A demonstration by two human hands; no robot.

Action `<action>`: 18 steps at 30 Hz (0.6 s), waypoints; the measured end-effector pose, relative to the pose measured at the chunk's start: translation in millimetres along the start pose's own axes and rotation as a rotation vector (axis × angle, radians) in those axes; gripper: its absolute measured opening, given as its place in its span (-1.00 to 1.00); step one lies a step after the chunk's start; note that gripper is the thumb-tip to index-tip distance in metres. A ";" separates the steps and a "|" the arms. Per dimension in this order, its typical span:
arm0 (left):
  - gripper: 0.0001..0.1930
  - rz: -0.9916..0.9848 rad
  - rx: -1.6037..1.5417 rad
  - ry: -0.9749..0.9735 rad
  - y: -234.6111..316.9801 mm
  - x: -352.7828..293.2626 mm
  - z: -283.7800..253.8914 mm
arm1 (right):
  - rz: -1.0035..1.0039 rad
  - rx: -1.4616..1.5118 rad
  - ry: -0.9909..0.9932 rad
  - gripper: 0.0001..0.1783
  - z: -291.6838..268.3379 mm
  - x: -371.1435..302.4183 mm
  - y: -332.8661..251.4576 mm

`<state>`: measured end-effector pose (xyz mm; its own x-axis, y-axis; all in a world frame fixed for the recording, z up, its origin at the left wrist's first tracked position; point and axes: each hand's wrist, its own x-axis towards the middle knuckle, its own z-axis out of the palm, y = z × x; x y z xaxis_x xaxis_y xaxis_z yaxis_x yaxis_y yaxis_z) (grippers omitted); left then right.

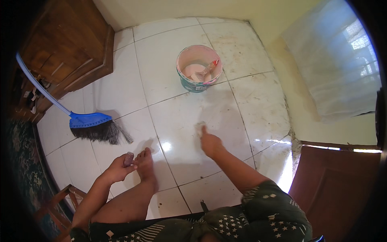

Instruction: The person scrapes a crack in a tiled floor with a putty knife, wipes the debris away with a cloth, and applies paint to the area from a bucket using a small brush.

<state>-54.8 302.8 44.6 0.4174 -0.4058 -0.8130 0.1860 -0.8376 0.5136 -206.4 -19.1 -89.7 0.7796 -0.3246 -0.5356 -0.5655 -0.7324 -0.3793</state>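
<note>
In my left hand [117, 169], beside my bare foot, is a small purplish-brown block [128, 159] with a rounded top, its exact kind unclear. The fingers close round its lower part. My right hand [210, 144] reaches forward low over the white floor tiles [181, 117]. One finger points ahead and the others are curled. A small pale, blurred patch lies by that fingertip; whether the hand pinches something there is hard to make out. Beyond it stands a green bucket [193, 86] with a pinkish inside, holding pale pink liquid and a paintbrush [209, 69] with a reddish tip leaning on the wall.
A blue broom [90, 119] with dark bristles rests on the tiles at left, near a wooden cabinet [80, 44]. At right are a pale yellow wall [278, 60], a whitish sheet [322, 60] and a brown wooden panel [334, 185]. A wooden frame [56, 209] stands at lower left.
</note>
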 end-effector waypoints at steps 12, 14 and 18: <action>-0.37 0.034 -0.095 -0.023 18.7 7.3 9.9 | 0.146 -0.076 0.056 -0.39 -2.5 4.6 90.4; -0.55 -0.006 -0.030 -0.044 26.8 2.9 11.1 | 0.221 -0.072 0.027 -0.38 14.7 -20.4 74.1; -0.55 -0.015 -0.042 -0.056 21.4 3.2 16.1 | 0.237 0.084 0.082 -0.41 -27.8 -0.5 69.4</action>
<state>-63.8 277.7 48.6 0.3644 -0.4139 -0.8342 0.2292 -0.8284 0.5111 -238.6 -86.4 -94.8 0.6396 -0.5311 -0.5557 -0.7528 -0.5791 -0.3130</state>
